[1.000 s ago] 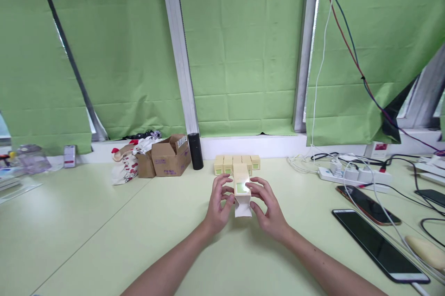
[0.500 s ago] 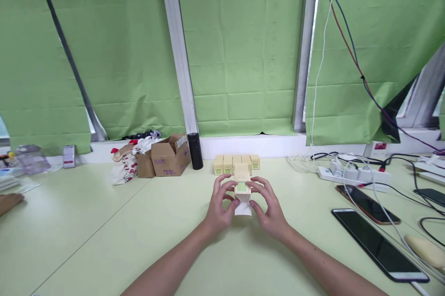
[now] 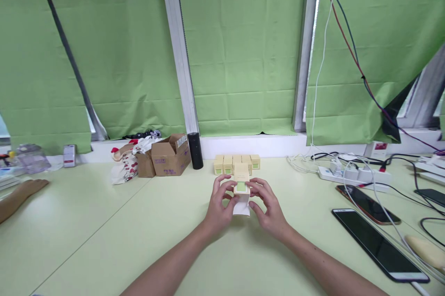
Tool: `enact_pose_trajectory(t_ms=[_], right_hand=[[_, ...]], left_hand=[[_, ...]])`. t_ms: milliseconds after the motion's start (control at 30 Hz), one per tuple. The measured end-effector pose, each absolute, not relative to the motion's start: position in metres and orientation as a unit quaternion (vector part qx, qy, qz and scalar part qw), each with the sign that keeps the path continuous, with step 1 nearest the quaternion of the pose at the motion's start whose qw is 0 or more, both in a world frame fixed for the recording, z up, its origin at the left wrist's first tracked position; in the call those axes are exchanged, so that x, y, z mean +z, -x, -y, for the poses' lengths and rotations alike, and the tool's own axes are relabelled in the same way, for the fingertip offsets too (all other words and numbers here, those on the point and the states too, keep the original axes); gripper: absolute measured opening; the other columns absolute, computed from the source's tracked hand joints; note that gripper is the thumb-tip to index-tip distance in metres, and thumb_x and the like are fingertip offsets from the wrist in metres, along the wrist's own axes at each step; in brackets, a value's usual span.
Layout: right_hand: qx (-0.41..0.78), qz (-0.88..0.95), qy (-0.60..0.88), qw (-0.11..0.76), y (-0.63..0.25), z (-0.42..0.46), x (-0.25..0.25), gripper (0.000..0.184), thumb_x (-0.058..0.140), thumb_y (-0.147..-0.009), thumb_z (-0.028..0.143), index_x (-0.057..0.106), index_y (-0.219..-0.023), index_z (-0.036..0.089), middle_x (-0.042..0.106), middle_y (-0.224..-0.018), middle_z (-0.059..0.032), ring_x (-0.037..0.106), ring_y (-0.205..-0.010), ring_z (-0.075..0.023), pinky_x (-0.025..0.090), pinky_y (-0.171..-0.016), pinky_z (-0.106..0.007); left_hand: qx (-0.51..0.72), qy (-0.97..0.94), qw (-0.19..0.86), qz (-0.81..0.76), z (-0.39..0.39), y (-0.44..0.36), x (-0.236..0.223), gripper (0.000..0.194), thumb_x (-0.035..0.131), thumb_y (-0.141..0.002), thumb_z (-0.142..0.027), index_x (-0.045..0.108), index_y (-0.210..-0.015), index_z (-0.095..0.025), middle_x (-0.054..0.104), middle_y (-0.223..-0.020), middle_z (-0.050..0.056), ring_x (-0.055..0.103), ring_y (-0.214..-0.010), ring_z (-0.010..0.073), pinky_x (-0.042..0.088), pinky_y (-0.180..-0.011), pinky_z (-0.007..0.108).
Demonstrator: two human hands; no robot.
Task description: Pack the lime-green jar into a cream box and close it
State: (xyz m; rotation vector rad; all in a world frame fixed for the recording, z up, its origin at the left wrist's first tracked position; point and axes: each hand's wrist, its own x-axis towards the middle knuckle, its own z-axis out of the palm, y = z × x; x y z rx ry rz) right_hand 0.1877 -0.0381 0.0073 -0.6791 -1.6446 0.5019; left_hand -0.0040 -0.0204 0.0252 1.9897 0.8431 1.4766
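A small pale-yellow carton (image 3: 242,174) with a green square on it is held between my two hands at the middle of the table. Its white end flap (image 3: 242,209) hangs open on the side facing me. My left hand (image 3: 219,205) grips the carton's left side, the thumb by the flap and the fingers curled along the edge. On the right side, the fingers of my right hand (image 3: 268,205) press the carton while the thumb stays a little apart from the flap. Just behind stands a row of several similar small cartons (image 3: 219,162).
A brown cardboard box (image 3: 170,159) and a black cylinder (image 3: 195,151) stand at the back left. To the right lie a large phone or tablet (image 3: 378,245), another phone (image 3: 368,203), a power strip (image 3: 354,175) and loose cables. Another person's hand (image 3: 33,187) rests at far left.
The carton has shifted very slightly left, and its flap looks flatter. The other person's hand at the far left has reached further onto the table.
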Motion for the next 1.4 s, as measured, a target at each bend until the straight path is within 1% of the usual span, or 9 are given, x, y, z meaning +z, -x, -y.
enact_pose_trajectory(t_ms=[67,533,800,1033,1167,1267,1400], right_hand=[[0.224,0.708,0.292,0.603,-0.1874,0.0381,0.0069,0.042,0.058,-0.096,0.024,0.058,-0.138,0.032,0.044,-0.141,-0.0115,0.064,-0.110,-0.0235,0.057,-0.099,-0.046],[0.240,0.693,0.302,0.609,-0.1864,0.0378,0.0066,0.037,0.059,-0.098,0.028,0.060,-0.134,0.033,0.045,-0.140,-0.0107,0.068,-0.097,-0.0193,0.060,-0.092,-0.042],[0.232,0.687,0.319,0.611,-0.1852,0.0364,0.0056,0.034,0.057,-0.099,0.030,0.060,-0.132,0.032,0.046,-0.138,-0.0105,0.068,-0.094,-0.0181,0.061,-0.091,-0.042],[0.214,0.678,0.333,0.619,-0.1857,0.0328,0.0027,0.029,0.057,-0.099,0.032,0.062,-0.128,0.031,0.047,-0.138,-0.0109,0.067,-0.094,-0.0176,0.061,-0.087,-0.040],[0.214,0.674,0.338,0.621,-0.1856,0.0335,0.0038,0.028,0.056,-0.099,0.033,0.063,-0.127,0.030,0.049,-0.137,-0.0109,0.068,-0.091,-0.0172,0.061,-0.086,-0.039],[0.221,0.662,0.343,0.629,-0.1849,0.0351,0.0072,0.028,0.056,-0.099,0.035,0.064,-0.125,0.029,0.050,-0.136,-0.0112,0.067,-0.090,-0.0172,0.061,-0.084,-0.038],[0.237,0.636,0.352,0.644,-0.1854,0.0346,0.0097,0.028,0.057,-0.098,0.037,0.064,-0.124,0.029,0.050,-0.136,-0.0111,0.067,-0.085,-0.0161,0.062,-0.080,-0.038]], left_hand=[[0.545,-0.733,0.259,-0.313,0.0201,0.0039,0.0247,0.022,0.060,-0.096,-0.027,0.061,-0.117,-0.026,0.039,-0.143,0.009,0.062,-0.100,0.0177,0.058,-0.082,0.035],[0.537,-0.742,0.244,-0.319,0.0174,0.0037,0.0215,0.022,0.060,-0.096,-0.024,0.062,-0.118,-0.027,0.042,-0.135,0.008,0.061,-0.098,0.0173,0.057,-0.081,0.035],[0.530,-0.743,0.248,-0.324,0.0180,0.0034,0.0207,0.022,0.059,-0.096,-0.024,0.063,-0.118,-0.028,0.044,-0.133,0.008,0.062,-0.098,0.0168,0.057,-0.083,0.035],[0.525,-0.749,0.249,-0.317,0.0194,0.0018,0.0202,0.023,0.061,-0.096,-0.027,0.062,-0.119,-0.028,0.045,-0.131,0.008,0.062,-0.093,0.0158,0.057,-0.079,0.034],[0.512,-0.753,0.256,-0.324,0.0247,0.0023,0.0245,0.030,0.062,-0.097,-0.033,0.059,-0.127,-0.029,0.044,-0.133,0.009,0.061,-0.098,0.0184,0.056,-0.081,0.036],[0.498,-0.771,0.266,-0.293,0.0257,0.0051,0.0272,0.039,0.058,-0.098,-0.039,0.055,-0.136,-0.030,0.040,-0.136,0.012,0.059,-0.104,0.0212,0.055,-0.085,0.038],[0.469,-0.803,0.282,-0.237,0.0218,0.0089,0.0264,0.059,0.052,-0.098,-0.055,0.042,-0.151,-0.031,0.033,-0.142,0.014,0.055,-0.112,0.0256,0.054,-0.091,0.043]])
